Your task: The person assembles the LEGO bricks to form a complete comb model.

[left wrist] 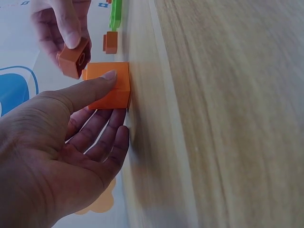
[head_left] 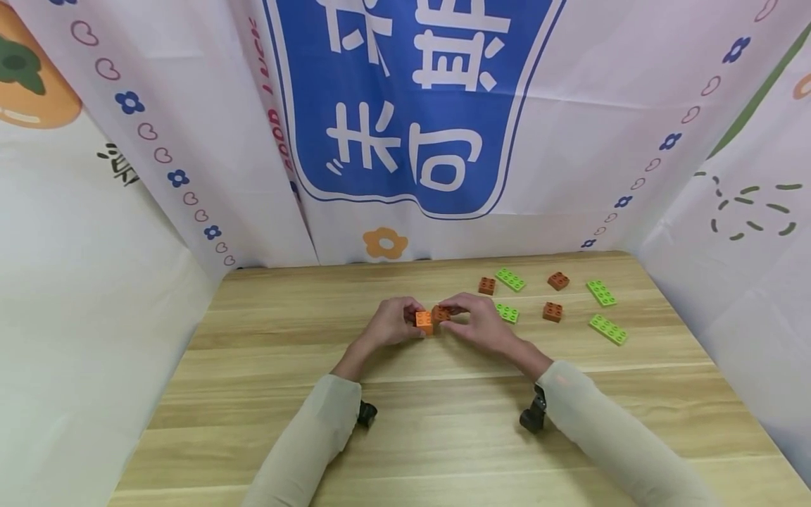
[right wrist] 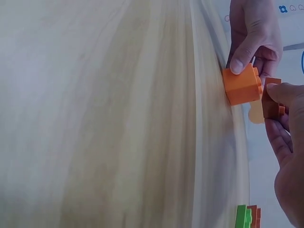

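Observation:
My left hand (head_left: 391,322) pinches an orange toy brick (head_left: 424,322) between thumb and fingers. That brick stands on the tabletop, studs up, and looks taller than the others in the left wrist view. My right hand (head_left: 476,320) holds a brown toy brick (head_left: 441,314) by its sides, raised just to the right of the orange brick. In the right wrist view the brown brick (right wrist: 271,99) is close over the studs of the orange brick (right wrist: 242,84), slightly tilted. Its hollow underside shows in the left wrist view.
On the wooden table (head_left: 405,436), several loose bricks lie to the right: green ones (head_left: 607,329) and brown ones (head_left: 552,311). One green brick (head_left: 508,313) is partly behind my right hand. A printed cloth (head_left: 405,232) hangs along the back and sides.

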The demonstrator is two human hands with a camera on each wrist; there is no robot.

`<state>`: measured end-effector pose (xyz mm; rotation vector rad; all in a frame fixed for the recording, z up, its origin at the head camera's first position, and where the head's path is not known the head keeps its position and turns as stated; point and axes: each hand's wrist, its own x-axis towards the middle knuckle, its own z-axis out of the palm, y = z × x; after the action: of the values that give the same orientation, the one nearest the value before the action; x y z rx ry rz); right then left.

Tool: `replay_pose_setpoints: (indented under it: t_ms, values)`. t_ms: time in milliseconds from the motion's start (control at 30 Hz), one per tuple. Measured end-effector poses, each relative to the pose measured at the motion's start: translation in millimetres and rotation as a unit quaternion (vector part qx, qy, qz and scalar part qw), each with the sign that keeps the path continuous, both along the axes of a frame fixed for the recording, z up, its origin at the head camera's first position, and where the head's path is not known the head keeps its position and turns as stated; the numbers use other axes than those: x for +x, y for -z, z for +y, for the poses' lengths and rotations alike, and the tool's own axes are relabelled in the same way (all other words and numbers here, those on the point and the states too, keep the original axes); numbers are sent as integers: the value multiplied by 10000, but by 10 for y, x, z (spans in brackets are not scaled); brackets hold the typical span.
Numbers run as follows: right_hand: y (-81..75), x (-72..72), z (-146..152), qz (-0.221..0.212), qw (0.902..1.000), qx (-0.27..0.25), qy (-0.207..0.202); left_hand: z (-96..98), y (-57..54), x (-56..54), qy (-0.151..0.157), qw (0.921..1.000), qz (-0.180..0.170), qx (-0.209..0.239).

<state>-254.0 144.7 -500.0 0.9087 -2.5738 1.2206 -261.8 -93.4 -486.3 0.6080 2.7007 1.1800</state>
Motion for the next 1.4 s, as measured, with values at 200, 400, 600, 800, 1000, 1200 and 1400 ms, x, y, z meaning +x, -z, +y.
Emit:
replay_pose_setpoints:
  t_ms: [200, 400, 600, 800, 1000, 1200, 1400]
  values:
    - [8, -21, -78, -34, 9999, -136, -68, -5, 13, -12, -12, 10000, 14, -67]
    - [-4, -40, -147, 23, 9998, -141, -112, 1, 2, -3, -37, 9999, 73, -87]
    - [2, -70, -191, 119, 9998, -98, -121, 8, 24, -8, -91, 9998, 124, -102]
    - [-5, -106, -231, 60, 9996, -127, -254, 0, 30, -6, -110, 9999, 91, -24]
    - [-53, -130, -252, -5, 9989, 5, -468, -5, 19, -3, -37, 9998, 200, 39]
    - [-95, -152, -243, -57, 9977, 224, -640, -9, 22, -15, -49, 9999, 100, 22]
    - [-131, -167, -234, 24, 9974, 353, -634, -5, 19, -21, -91, 9999, 70, 12]
